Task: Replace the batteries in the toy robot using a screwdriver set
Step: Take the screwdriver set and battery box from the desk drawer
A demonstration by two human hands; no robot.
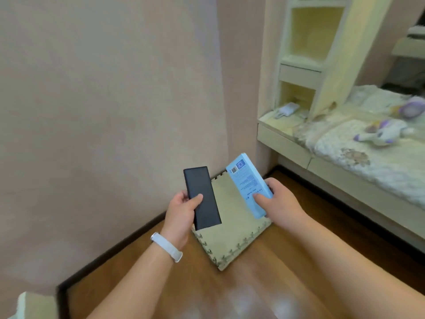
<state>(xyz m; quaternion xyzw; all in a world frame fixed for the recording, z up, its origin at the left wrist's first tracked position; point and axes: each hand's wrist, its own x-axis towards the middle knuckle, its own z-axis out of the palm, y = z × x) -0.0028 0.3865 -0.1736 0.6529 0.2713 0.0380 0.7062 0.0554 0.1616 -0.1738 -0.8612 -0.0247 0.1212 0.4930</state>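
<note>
surface: wood floor [287, 275] | on it: 1 beige foam mat [232, 238], lying flat

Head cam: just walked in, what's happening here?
A person holds two things apart above a beige foam mat that lies on the wooden floor in the corner of the room. The left hand grips a flat dark case, thumb on its face. The right hand grips a light blue printed box. The case looks closed. No screwdriver or batteries are out, so the battery swap has not visibly begun.
</note>
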